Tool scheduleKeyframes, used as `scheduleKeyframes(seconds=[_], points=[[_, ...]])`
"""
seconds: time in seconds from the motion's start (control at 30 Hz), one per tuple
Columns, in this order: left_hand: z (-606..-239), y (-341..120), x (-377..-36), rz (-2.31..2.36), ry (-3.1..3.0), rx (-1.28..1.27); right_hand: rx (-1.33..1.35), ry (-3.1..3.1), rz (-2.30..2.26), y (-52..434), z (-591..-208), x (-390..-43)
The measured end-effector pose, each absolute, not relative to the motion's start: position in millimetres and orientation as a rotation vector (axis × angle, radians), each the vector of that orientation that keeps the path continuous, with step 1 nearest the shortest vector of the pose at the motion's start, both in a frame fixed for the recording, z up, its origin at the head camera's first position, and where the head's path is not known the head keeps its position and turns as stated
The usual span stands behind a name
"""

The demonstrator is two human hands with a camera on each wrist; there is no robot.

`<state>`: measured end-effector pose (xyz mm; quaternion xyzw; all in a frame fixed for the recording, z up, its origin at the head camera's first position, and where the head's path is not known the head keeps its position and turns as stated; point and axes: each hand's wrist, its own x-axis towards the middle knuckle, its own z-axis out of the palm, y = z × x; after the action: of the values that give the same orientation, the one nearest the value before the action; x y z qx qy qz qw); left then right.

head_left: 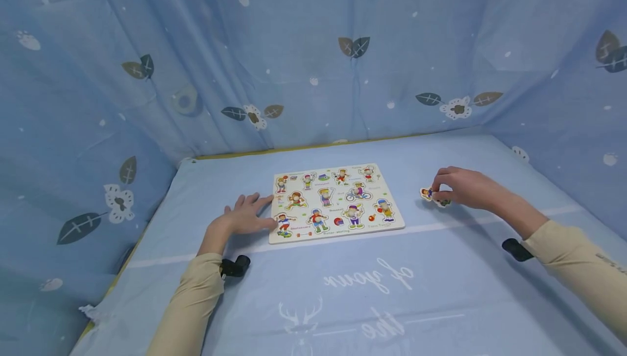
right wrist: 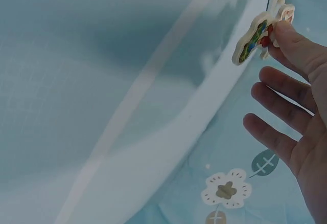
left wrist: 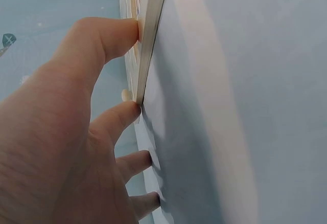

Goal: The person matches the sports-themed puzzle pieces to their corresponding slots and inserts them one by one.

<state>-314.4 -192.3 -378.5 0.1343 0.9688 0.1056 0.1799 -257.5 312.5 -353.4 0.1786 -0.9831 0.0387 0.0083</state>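
From the head view, the left hand lies flat with straight fingers against the near left corner of the puzzle board, while the right hand pinches a small puzzle piece well to the right of the board, just above the cloth. The grip looks light, taken by the tips only, so the piece could slip and drop flat onto the blue tablecloth, where it would be awkward to lift. Pegs on the figures already seated in the board stand between the right hand and the slots beyond them; a careless sweep could knock one loose. Patterned curtains close in behind and beside both hands.

From the left wrist, the thumb and forefinger press on the board's edge, the other fingers touching the cloth. If that pressure eases, the board may slide away.

From the right wrist, the thumb and forefinger clamp the piece edge-on; the remaining fingers hang apart, loose. A soft fold of cloth lies under the hand and could snag the piece.
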Motion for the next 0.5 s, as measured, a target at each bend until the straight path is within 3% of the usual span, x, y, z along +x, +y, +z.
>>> scheduleKeyframes(seconds=[0.5], points=[[-376.8,-192.1,-312.2,0.302,2.742,0.361,0.651,-3.000,0.103,280.1,-345.2,-261.2]])
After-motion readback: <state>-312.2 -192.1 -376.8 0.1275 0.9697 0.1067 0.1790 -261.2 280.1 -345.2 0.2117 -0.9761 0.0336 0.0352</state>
